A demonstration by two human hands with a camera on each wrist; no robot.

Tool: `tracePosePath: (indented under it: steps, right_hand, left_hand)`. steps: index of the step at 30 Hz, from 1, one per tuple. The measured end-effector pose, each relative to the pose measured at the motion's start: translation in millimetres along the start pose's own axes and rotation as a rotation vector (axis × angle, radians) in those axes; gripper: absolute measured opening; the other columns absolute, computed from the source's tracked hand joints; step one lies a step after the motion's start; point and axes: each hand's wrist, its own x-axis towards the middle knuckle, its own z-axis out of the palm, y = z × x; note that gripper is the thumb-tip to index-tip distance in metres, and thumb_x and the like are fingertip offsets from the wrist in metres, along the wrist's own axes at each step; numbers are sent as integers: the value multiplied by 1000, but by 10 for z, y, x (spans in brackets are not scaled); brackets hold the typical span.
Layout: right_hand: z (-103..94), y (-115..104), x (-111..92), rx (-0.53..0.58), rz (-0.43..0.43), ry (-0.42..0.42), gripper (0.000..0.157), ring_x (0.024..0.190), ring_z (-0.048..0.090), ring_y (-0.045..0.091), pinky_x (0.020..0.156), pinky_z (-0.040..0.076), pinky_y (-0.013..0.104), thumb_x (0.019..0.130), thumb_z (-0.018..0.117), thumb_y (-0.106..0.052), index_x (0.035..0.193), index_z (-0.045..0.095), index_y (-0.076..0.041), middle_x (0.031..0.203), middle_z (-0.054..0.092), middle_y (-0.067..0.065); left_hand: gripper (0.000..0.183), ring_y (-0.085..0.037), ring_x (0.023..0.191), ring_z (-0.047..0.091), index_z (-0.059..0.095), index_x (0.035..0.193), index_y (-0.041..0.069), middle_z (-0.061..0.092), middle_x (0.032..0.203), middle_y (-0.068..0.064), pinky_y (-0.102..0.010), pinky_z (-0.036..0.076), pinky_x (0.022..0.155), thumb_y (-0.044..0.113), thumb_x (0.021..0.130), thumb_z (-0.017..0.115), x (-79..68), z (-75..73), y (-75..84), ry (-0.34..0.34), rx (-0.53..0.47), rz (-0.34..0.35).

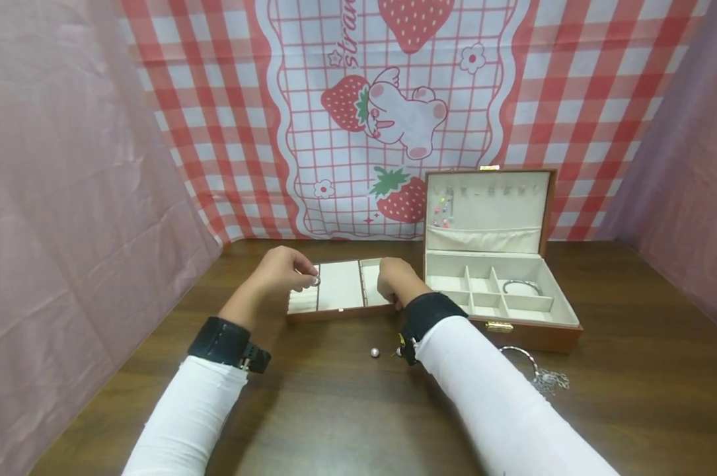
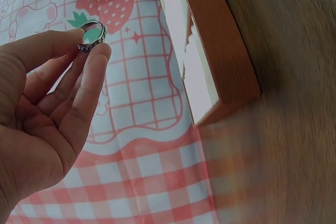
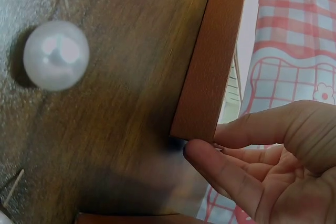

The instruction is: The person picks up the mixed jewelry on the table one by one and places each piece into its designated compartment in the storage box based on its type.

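Between thumb and fingertip, my left hand (image 2: 47,93) pinches a silver ring (image 2: 102,38), held up over the left part of a shallow jewelry tray (image 1: 341,285). That tray is brown outside and cream inside, with ring-roll slots at its left, a wide middle section and a narrower right one. My right hand (image 1: 396,281) grips the tray's right end; in the right wrist view its fingers (image 3: 252,129) pinch the corner of the brown wall. In front of the tray a pearl stud (image 1: 375,353) lies on the table, and part of another earring (image 1: 398,352) shows beside the right wrist strap.
To the right stands an open jewelry box (image 1: 533,337) with cream compartments. A bracelet (image 1: 521,284) lies inside, and colorful earrings (image 1: 443,210) hang in its lid. Before the box are another bracelet (image 1: 527,357) and a silver chain (image 1: 551,381). A strawberry-print cloth (image 1: 388,119) hangs behind.
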Motion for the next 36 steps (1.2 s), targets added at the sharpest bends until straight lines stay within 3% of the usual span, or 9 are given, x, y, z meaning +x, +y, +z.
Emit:
tracePosePath:
  steps: [4, 7, 14, 19, 22, 28, 33, 36]
  right_hand:
    - [-11, 3, 8, -3, 19, -15, 16, 47, 65, 20, 46, 51, 23, 70, 61, 18, 82, 60, 6, 75, 66, 23]
    - [-16, 8, 19, -3, 16, -17, 15, 48, 66, 20, 47, 52, 23, 70, 61, 18, 78, 60, 5, 70, 64, 21]
    - [-24, -10, 32, -35, 13, -36, 16, 49, 67, 19, 47, 52, 23, 70, 59, 18, 79, 60, 5, 69, 65, 19]
    - [-29, -24, 25, -31, 11, -32, 24, 49, 67, 21, 47, 53, 25, 70, 59, 19, 92, 60, 10, 86, 62, 26]
    - [-33, -22, 9, -29, 7, -31, 30, 49, 67, 21, 47, 53, 24, 71, 59, 19, 101, 59, 12, 87, 63, 26]
    - [-23, -7, -8, -43, 2, -57, 17, 49, 67, 18, 47, 51, 22, 73, 59, 17, 86, 61, 7, 62, 68, 14]
    - [6, 7, 22, -24, 10, -69, 14, 50, 67, 19, 46, 50, 22, 73, 57, 18, 78, 58, 5, 58, 66, 12]
    - [11, 12, 32, -31, 8, -69, 14, 50, 67, 19, 46, 49, 22, 73, 57, 18, 78, 58, 5, 59, 66, 13]
  left_hand:
    - [8, -17, 69, 66, 74, 90, 6, 71, 85, -5, -31, 56, 64, 12, 85, 74, 14, -34, -31, -11, 33, -17]
    - [6, -19, 70, 65, 74, 87, 6, 70, 84, -5, -34, 56, 65, 11, 84, 75, 31, -51, -69, -29, 42, -33]
    - [5, -28, 73, 64, 73, 85, 6, 67, 81, -5, -35, 55, 63, 9, 82, 77, 40, -43, -137, -127, 85, -53]
    - [4, -22, 64, 61, 72, 85, 5, 65, 78, -6, -32, 53, 60, 6, 83, 75, 39, -33, -164, -199, 139, -72]
    - [4, -19, 60, 60, 71, 84, 5, 64, 77, -6, -30, 51, 57, 4, 82, 75, 51, -12, -187, -217, 158, -83]
    - [6, -17, 60, 61, 72, 77, 8, 65, 71, -2, -28, 52, 59, 4, 77, 77, 102, 48, -252, -215, 270, 8]
    - [4, -12, 61, 58, 75, 74, 8, 64, 65, 3, -28, 50, 62, 5, 73, 77, 133, 84, -282, -215, 361, 106]
    - [3, -12, 65, 56, 75, 73, 7, 63, 65, 5, -28, 51, 64, 4, 71, 76, 136, 96, -272, -208, 389, 130]
